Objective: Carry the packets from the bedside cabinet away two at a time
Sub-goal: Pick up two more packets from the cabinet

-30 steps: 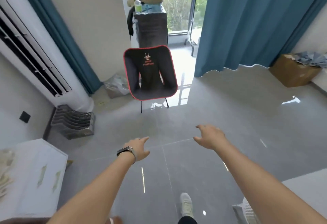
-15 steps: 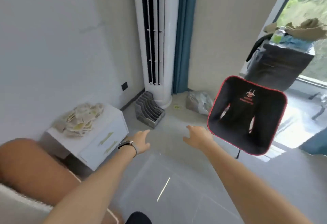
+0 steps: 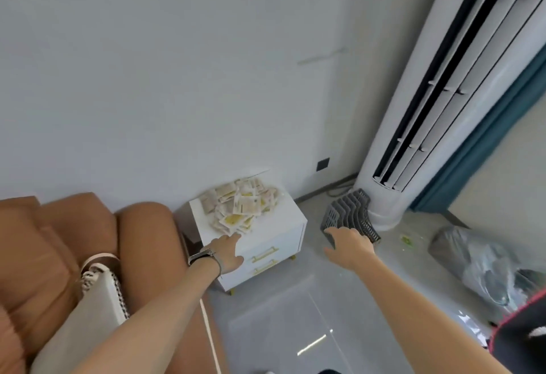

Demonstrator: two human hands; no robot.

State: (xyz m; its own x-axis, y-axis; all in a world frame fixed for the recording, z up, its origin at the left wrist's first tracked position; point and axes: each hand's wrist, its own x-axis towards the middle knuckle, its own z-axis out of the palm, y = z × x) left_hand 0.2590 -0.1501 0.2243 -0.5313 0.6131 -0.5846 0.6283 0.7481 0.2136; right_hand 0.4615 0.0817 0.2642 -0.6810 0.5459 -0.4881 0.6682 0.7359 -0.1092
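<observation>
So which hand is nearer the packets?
Left. The left hand reaches the near edge of the packets; the right hand hangs off to their right, over the floor.

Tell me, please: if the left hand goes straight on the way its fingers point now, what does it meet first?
Most likely the pile of packets on the white bedside cabinet. The left hand is open, its fingertips just short of the pile's near edge; depth is hard to judge.

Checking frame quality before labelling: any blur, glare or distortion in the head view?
Head view: wide-angle bowing tilts the standing air conditioner; slight motion softness on the packets and both hands; glare streaks on the glossy floor; even daylight, soft shadows.
</observation>
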